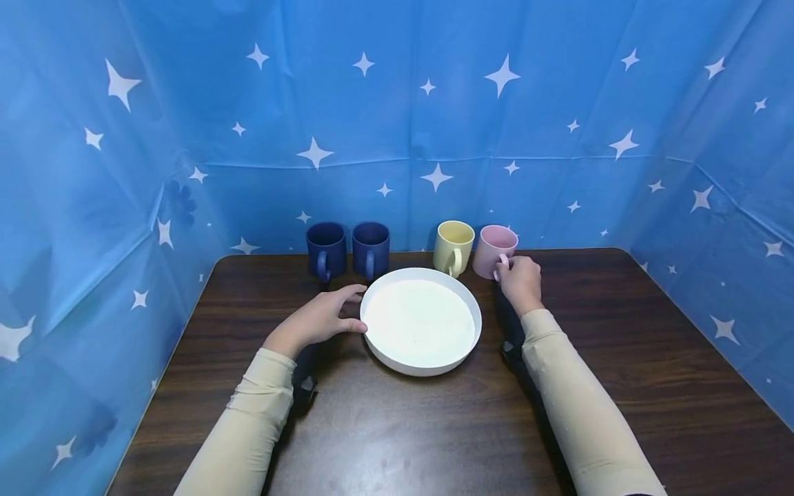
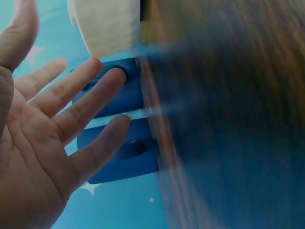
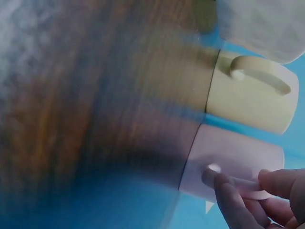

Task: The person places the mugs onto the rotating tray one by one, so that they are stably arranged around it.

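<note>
A pink mug stands at the back of the table, right of centre. My right hand pinches its handle, with thumb and fingers on the handle in the right wrist view. A round white dish with a raised rim sits in front of the mugs. My left hand is at the dish's left side, its fingers spread and holding nothing. Whether a fingertip touches the rim I cannot tell. Close to the pink mug's left is a yellow mug, its handle facing me.
Two dark blue mugs, one on the left and one beside it, stand upright at the back edge, behind my left hand. A blue curtain with white stars hangs behind and along both sides of the dark wooden table.
</note>
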A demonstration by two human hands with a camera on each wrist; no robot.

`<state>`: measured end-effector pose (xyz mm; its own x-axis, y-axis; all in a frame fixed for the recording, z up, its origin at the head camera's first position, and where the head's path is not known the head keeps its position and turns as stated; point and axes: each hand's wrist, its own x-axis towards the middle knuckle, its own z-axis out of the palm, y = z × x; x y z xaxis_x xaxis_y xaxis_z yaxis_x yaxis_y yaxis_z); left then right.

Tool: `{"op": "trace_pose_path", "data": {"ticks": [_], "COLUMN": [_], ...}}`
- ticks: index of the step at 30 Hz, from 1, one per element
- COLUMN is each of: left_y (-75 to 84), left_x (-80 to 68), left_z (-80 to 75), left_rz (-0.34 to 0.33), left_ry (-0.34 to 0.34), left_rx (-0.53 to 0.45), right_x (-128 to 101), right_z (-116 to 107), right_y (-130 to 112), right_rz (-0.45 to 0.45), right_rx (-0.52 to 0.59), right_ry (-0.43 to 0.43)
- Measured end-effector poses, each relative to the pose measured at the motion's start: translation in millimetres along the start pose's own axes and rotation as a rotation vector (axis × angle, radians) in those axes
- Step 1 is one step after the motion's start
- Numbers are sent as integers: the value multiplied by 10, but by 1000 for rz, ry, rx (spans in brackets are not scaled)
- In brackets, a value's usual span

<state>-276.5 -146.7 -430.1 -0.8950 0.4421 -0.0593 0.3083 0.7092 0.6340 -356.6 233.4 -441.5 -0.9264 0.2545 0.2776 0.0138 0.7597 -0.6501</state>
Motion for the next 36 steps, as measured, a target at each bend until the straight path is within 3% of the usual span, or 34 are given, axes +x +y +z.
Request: {"op": "trace_pose_path", "data": {"ticks": [10,23,32,36], "left_y": [4,21,44,47], "left_x": [21,13,3,0], "left_z": [36,57,58,60], "left_rz": [70,-1,-24,-29], "left_ry": [6,-22,-39,-42], "left_rx": [8,108,113,100], "right_x": [13,8,-69,-103], "right_z": [-39,-280,-490,-550], "right_y": [66,20,-123,-221], "right_rz": [21,-48,-109,-189], "right_rx": [20,-6,-13,38], "right_ry": [52,87,81,94]}}
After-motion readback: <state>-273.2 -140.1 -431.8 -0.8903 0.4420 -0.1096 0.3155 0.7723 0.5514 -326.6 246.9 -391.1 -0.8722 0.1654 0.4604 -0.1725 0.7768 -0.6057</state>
